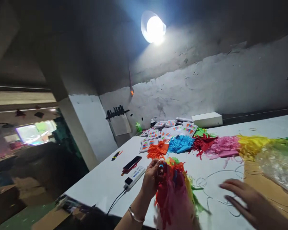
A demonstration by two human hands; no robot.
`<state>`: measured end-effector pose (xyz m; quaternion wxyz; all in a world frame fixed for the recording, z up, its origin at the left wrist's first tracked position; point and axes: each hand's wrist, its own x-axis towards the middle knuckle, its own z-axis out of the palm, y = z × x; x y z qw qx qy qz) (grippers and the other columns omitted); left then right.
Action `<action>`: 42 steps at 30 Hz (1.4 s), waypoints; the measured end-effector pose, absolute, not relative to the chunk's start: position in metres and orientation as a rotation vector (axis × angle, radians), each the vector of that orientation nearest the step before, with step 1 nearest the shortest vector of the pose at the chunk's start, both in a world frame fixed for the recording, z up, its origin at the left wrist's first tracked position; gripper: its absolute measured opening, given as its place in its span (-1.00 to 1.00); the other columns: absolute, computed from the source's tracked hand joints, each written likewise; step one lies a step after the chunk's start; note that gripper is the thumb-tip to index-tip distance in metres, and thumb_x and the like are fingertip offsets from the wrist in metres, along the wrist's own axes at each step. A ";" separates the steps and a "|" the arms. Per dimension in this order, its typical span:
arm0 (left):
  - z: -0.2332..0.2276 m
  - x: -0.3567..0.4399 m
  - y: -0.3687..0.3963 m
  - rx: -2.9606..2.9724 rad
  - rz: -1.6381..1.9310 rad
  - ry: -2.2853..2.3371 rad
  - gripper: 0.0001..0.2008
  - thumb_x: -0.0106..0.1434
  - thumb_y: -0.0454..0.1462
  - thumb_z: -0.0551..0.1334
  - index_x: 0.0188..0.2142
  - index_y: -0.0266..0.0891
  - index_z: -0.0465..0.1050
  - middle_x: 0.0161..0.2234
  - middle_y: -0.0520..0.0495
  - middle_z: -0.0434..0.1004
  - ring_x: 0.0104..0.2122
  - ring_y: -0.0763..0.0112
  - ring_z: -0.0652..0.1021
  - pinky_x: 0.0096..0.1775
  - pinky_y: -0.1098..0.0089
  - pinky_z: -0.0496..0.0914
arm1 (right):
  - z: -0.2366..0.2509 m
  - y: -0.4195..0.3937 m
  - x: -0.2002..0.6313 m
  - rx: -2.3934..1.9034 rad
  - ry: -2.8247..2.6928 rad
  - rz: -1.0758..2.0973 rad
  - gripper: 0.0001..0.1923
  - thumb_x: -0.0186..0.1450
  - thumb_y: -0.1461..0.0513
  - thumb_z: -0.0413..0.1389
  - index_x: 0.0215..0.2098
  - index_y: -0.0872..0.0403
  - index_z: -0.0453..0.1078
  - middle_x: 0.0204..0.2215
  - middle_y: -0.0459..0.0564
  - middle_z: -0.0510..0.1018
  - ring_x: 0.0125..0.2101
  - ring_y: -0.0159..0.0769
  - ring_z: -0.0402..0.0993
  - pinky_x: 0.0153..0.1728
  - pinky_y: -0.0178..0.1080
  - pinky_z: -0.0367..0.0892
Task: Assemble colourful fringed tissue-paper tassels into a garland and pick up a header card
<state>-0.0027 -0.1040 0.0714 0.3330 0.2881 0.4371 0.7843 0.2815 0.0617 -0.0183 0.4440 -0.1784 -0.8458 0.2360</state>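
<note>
My left hand [150, 179] grips the top of a hanging bundle of multicoloured paper fringe [175, 191], red, pink, orange, green and yellow, over the near edge of the white table [105, 182]. To the right, my right hand [247, 201] hovers blurred and flat above the table with spread fingers, holding nothing, near thin white string [206, 185] lying in loops. A row of paper fringe piles lies beyond: orange [157, 150], blue [180, 143], red [203, 142], pink [223, 146], yellow [252, 143].
A phone [132, 163] and a white power strip [135, 176] with a black cable lie left of my left hand. A marker [115, 155], printed cards [168, 129], a white box [206, 119] and a clear plastic bag [276, 166] are on the table. A bright lamp [154, 28] hangs above.
</note>
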 end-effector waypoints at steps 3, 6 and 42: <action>0.071 0.001 -0.106 0.780 2.003 1.158 -0.73 0.08 -0.15 0.45 -0.36 -0.22 0.44 -0.61 0.16 0.44 -0.71 0.66 0.34 -0.67 0.63 0.19 | -0.031 0.065 0.241 -0.499 -2.313 0.803 -0.54 0.20 0.22 0.10 0.08 -0.09 0.42 0.03 0.13 0.56 0.06 0.02 0.47 0.10 0.02 0.37; 0.069 -0.003 -0.111 0.798 1.961 1.186 -0.76 0.14 -0.14 0.42 -0.33 -0.23 0.47 -0.60 0.14 0.44 -0.70 0.66 0.35 -0.67 0.63 0.17 | -0.051 0.074 0.213 -0.552 -2.394 0.906 -0.34 -0.04 0.27 0.20 0.08 0.03 0.42 -0.09 0.15 0.60 -0.05 0.07 0.54 -0.01 0.02 0.46; 0.057 0.042 -0.074 2.085 0.965 1.800 -0.85 0.26 -0.38 0.26 -0.30 -0.15 0.61 -0.28 -0.08 0.65 -0.30 0.35 0.61 -0.25 0.43 0.45 | 0.080 0.110 0.374 -1.000 -1.909 0.935 -0.64 0.08 -0.16 0.19 -0.36 -0.12 0.52 -0.48 -0.05 0.61 -0.31 -0.09 0.55 -0.35 -0.19 0.44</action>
